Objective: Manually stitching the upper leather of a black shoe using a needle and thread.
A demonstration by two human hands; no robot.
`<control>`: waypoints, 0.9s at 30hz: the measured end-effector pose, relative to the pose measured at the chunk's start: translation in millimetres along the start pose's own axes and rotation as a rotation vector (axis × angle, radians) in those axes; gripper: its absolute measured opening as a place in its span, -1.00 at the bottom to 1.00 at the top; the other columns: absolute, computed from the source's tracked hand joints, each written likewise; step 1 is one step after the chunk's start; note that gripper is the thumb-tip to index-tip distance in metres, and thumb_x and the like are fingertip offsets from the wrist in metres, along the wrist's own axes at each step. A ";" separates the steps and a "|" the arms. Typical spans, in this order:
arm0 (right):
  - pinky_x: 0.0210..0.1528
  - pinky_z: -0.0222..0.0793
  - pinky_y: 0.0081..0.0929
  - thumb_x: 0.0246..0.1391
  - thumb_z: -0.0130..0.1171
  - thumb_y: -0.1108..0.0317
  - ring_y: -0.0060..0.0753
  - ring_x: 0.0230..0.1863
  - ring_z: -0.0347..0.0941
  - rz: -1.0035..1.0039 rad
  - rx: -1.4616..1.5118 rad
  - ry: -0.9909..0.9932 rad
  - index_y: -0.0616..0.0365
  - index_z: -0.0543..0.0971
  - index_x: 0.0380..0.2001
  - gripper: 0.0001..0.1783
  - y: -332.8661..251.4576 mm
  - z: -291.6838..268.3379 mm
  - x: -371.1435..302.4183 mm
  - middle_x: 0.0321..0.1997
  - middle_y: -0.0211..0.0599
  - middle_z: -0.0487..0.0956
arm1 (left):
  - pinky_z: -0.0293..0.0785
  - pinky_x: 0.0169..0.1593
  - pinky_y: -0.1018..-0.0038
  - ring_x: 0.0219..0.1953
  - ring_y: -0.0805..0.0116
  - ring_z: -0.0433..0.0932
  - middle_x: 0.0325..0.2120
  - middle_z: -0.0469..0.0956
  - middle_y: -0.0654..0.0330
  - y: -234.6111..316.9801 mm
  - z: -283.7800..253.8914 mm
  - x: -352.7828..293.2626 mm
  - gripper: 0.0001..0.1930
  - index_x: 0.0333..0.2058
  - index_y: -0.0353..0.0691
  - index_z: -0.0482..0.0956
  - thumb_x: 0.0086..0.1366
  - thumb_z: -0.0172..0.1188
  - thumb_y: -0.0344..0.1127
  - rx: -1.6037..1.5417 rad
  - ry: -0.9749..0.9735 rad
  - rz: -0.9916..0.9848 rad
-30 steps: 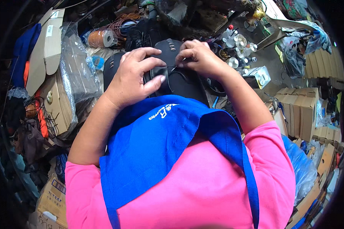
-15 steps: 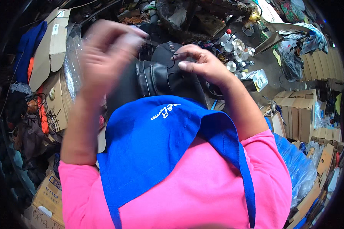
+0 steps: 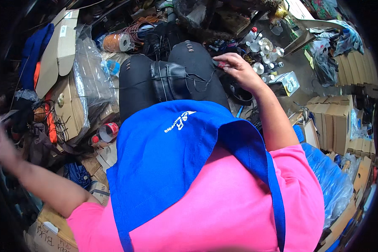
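Observation:
Across my black-trousered thighs lies a black leather piece (image 3: 171, 89), shaped like a band or shoe part. Loose black cord (image 3: 199, 80) loops over it, and a thin strand runs off to its left. My right hand (image 3: 242, 72) is beside the right knee, its fingertips closed around a small red and dark thing (image 3: 221, 64) too small to name. Far out at the left rim, my left hand (image 3: 6, 145) is raised with the arm stretched sideways. Motion smears its fingers, and whether it holds anything cannot be seen.
Several white-capped bottles (image 3: 262, 52) and a tin (image 3: 289, 82) stand beyond the right hand. At left are an orange spool (image 3: 115, 42), cardboard sheets (image 3: 58, 54), clear plastic (image 3: 92, 71) and a red-labelled bottle (image 3: 109, 132). Cardboard boxes (image 3: 329, 122) are stacked at right.
My left hand has swung from above the lap out to the far left. The right hand has moved slightly right, off the leather piece, which now shows with its loose cord.

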State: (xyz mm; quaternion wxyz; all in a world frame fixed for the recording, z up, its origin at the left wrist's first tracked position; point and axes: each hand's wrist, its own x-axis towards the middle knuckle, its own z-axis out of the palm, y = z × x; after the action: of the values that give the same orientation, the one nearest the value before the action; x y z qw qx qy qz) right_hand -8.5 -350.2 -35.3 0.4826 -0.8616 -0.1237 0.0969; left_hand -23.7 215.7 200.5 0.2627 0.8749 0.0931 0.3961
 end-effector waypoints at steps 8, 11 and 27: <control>0.19 0.20 -0.40 -0.08 0.08 0.59 -0.25 0.15 0.30 -0.162 -0.186 -0.086 -0.05 0.56 -0.09 -0.56 -14.5 14.5 -8.0 0.13 -0.21 0.34 | 0.40 0.04 0.29 -0.04 0.04 0.48 -0.08 0.49 0.04 111.7 179.7 -173.6 -0.59 -0.11 -0.24 0.55 0.01 0.31 -0.31 -0.354 -0.951 0.595; 0.11 0.28 -0.40 0.03 0.16 0.45 -0.32 0.06 0.37 -0.206 -0.209 -0.013 0.06 0.55 -0.19 -0.77 -8.7 18.1 -15.8 0.00 -0.24 0.45 | 0.40 -0.08 0.26 -0.09 0.00 0.45 -0.15 0.50 0.06 145.4 210.0 -192.1 -0.70 -0.29 -0.29 0.49 -0.03 0.31 -0.39 -0.316 -0.962 0.796; -0.52 0.11 -0.53 0.06 0.22 0.10 -0.68 -0.59 0.12 0.147 0.201 -0.024 0.18 0.38 -0.72 -0.54 -15.8 32.0 3.7 -0.69 -0.56 0.25 | 0.03 -0.44 0.59 -0.51 0.61 0.09 -0.58 0.04 0.41 71.4 78.0 -24.4 -0.62 -0.64 -0.20 0.13 0.06 0.24 -0.38 -0.015 -0.829 0.061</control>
State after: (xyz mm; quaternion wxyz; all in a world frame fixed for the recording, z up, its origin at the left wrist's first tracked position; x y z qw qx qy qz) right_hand -16.0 -315.2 -38.4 0.5564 -0.8145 -0.0556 0.1545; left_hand 14.6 116.2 180.1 0.2724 0.9608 -0.0494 0.0185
